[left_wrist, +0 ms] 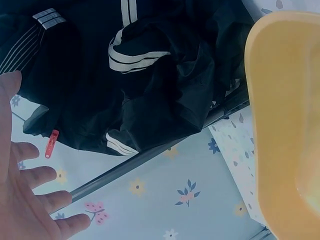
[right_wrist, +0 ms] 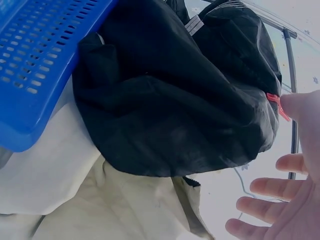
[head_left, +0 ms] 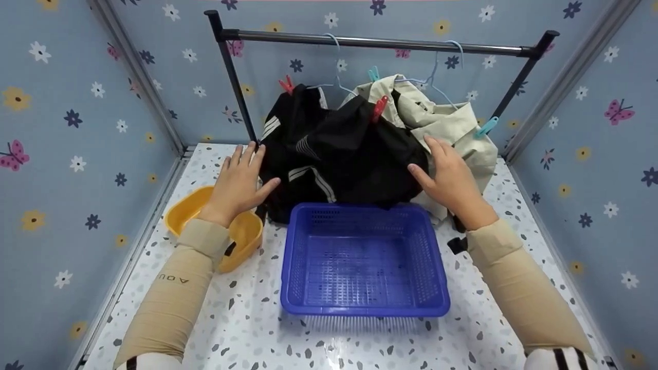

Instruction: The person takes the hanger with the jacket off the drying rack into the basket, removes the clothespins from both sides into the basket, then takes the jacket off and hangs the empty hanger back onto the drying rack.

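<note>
One black striped garment [head_left: 354,149] and one beige garment [head_left: 470,139] hang from the clothes rail [head_left: 380,42], just behind a blue basket [head_left: 365,311], in the head view, which alone takes in the turquoise clothespins [head_left: 487,127]. The left hand [head_left: 234,180] and right hand [head_left: 452,180] flank the black one, fingers straight and apart, gripping nothing; contact I can't judge from here. The left wrist view brings in a yellow tub [left_wrist: 280,125], missing from the right wrist's, which instead shows the basket's perforated wall and the black garment overlapping the beige.
</note>
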A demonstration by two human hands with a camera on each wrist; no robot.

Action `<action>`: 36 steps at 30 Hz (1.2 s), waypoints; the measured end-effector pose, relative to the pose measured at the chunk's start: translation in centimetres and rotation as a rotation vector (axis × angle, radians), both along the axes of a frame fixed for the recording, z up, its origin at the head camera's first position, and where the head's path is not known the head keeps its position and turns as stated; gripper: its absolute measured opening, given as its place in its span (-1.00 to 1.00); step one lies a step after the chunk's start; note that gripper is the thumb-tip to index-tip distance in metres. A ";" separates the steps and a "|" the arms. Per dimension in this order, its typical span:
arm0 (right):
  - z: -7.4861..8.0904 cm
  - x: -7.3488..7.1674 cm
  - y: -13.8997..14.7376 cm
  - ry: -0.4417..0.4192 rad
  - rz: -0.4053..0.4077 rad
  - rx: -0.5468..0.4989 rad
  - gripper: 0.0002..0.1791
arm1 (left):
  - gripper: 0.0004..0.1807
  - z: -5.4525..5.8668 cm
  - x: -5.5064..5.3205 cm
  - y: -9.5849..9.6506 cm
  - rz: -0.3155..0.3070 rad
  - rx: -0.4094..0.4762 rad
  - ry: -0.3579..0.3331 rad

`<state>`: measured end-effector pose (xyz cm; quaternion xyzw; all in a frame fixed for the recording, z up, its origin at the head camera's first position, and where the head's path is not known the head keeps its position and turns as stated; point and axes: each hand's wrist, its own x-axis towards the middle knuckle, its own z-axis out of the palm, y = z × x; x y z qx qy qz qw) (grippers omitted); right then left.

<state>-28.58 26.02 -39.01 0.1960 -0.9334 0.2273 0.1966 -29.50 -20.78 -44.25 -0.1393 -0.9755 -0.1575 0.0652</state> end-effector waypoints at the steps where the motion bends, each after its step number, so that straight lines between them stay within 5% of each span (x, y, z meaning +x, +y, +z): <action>1: 0.1 -0.2 -0.1 -0.003 0.004 -0.017 -0.19 | -0.01 0.0 -0.1 -0.1 -0.002 0.001 0.000; 19: 0.7 -3.0 -1.5 -0.047 0.148 -0.244 -0.49 | -0.06 0.1 -1.1 -1.2 -0.078 0.027 0.019; 36: 0.9 -4.1 -2.2 -0.080 0.121 -0.240 -0.59 | -0.16 0.4 -2.6 -1.3 -0.085 0.119 0.020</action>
